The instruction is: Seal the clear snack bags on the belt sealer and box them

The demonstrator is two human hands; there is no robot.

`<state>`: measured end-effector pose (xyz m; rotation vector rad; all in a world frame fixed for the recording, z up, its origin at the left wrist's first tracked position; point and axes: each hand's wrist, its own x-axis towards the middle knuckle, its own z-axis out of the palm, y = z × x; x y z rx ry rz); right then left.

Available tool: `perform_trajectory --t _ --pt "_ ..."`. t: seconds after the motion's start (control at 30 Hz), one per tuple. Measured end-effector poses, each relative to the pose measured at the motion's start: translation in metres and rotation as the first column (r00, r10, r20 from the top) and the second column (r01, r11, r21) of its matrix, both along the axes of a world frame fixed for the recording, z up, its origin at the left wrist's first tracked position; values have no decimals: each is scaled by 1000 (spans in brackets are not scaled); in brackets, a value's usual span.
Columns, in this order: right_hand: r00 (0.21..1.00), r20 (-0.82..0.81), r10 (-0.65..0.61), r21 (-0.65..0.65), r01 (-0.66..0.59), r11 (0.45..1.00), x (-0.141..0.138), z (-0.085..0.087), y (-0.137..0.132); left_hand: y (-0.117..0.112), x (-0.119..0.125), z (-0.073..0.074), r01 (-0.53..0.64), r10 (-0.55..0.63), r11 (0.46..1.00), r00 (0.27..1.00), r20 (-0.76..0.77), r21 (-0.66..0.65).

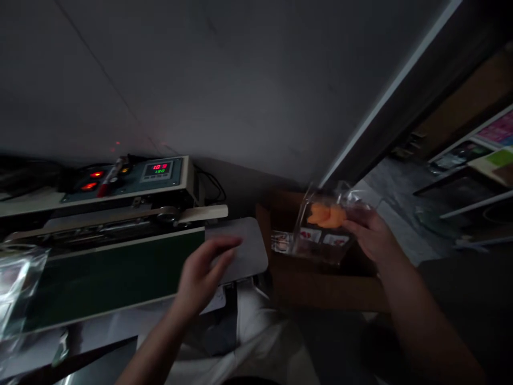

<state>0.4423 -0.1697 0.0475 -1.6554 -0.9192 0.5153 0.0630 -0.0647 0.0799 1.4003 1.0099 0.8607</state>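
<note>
Nearest the lens, two bare forearms are seen rising from a lap in pale cloth. The right hand (371,235) is closed around the side edge of a clear pouch (320,248), which is held upright above the open cardboard box (320,291). Orange pieces (326,215) are gathered in the pouch's upper part and printed labels show lower down. The left hand (200,275) is loosely open, fingers stretched and slightly curled, with nothing held. It is poised over the grey end plate (252,243) of the sealing machine (120,227), and whether it touches cannot be told. For the pouch to be handled well, the grip is best kept on the film's edge rather than on the contents, and the pouch kept upright over the box so that the film is not creased. A second clear bag (16,278) is seen at the left end of the green belt (112,278).
</note>
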Motion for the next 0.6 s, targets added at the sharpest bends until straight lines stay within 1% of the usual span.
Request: perform_trajectory --t 0.03,0.07,0.1,0.13,0.2,0.23,0.3,0.37,0.43,0.5,0.6 --pt "999 7 42 15 -42 999 -24 15 1 2 14 6 89 -84 995 988 127 -33" --pt "994 -10 106 20 -106 994 -51 25 2 3 25 10 158 -134 985 958 255 -76" --pt "982 -35 184 20 -183 983 -78 31 5 4 32 11 213 -155 968 922 354 -130" --pt "966 -44 253 32 -252 967 -105 33 9 5 35 10 230 -135 956 895 424 -180" --pt "935 -55 350 99 -344 934 -154 27 17 5 29 1 184 -28 942 877 480 -281" --pt "932 -53 358 150 -347 926 -174 21 21 5 21 -6 137 37 937 876 481 -321" --pt "950 -16 311 249 -298 922 -207 5 30 5 0 -18 54 140 925 872 470 -376" --pt "966 79 247 285 -259 923 -228 -12 39 6 -23 -27 8 198 909 871 449 -416" --pt "959 207 196 282 -251 926 -241 -26 47 9 -41 -33 -31 253 884 870 422 -467" --pt "941 295 167 272 -250 929 -249 -37 54 15 -54 -37 -68 308 851 868 389 -521" --pt "925 341 170 255 -265 930 -257 -48 62 25 -65 -46 -185 400 818 863 308 -544"
